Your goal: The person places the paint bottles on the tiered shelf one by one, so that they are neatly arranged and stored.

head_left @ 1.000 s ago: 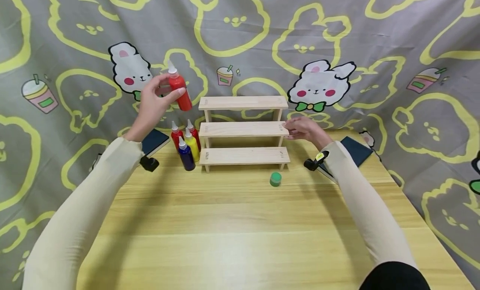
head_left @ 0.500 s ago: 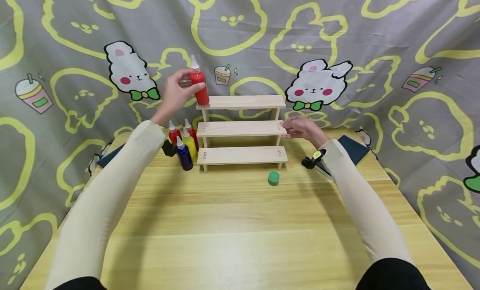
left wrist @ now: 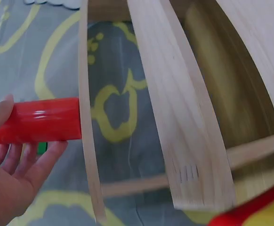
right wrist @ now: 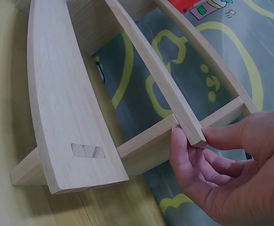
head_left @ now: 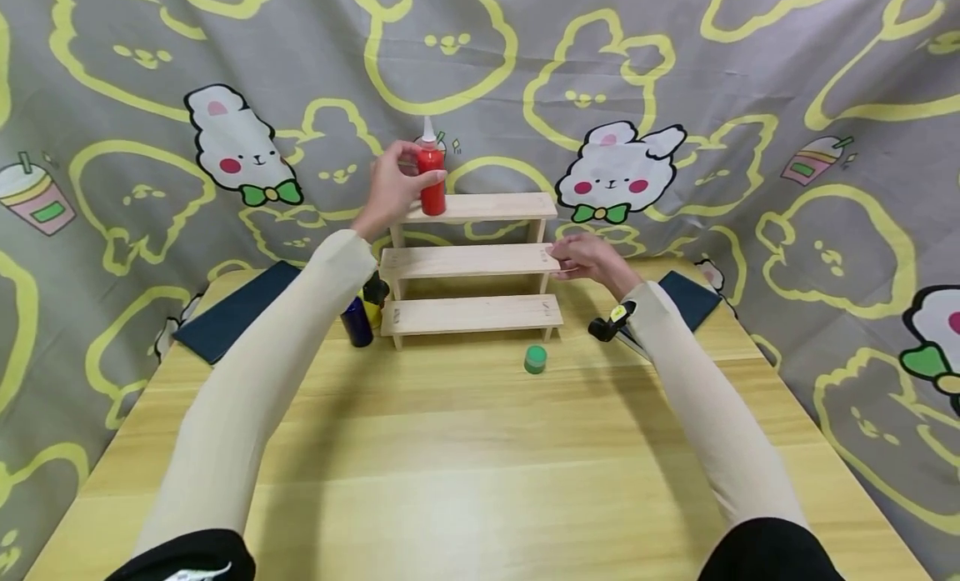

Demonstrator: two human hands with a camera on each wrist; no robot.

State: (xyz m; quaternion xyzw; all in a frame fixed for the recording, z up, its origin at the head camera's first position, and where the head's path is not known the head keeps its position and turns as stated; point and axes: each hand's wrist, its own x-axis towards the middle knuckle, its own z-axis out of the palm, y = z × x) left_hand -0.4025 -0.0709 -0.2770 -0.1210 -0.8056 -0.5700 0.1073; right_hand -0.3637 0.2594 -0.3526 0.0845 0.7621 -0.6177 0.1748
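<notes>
My left hand (head_left: 397, 185) grips an upright red squeeze bottle (head_left: 432, 179) with a white nozzle at the left part of the top shelf. In the left wrist view, the base of the red bottle (left wrist: 47, 120) meets the shelf's edge, fingers below and thumb above. My right hand (head_left: 588, 260) pinches the right end of the middle board of a three-step wooden rack (head_left: 472, 314). The right wrist view shows thumb and fingers (right wrist: 181, 150) on either side of that board's corner. A blue bottle (head_left: 357, 323) stands left of the rack; the bottles behind it are mostly hidden by my left forearm.
A small green-lidded jar (head_left: 536, 359) stands in front of the rack's right end. Dark flat books lie on the left (head_left: 240, 310) and right (head_left: 688, 299) of the wooden table (head_left: 465, 448). A patterned grey cloth (head_left: 480, 72) hangs behind.
My left hand has carried the red bottle rightward from beside the rack to the top shelf, and the bottle has become upright. My right hand keeps its hold on the middle board.
</notes>
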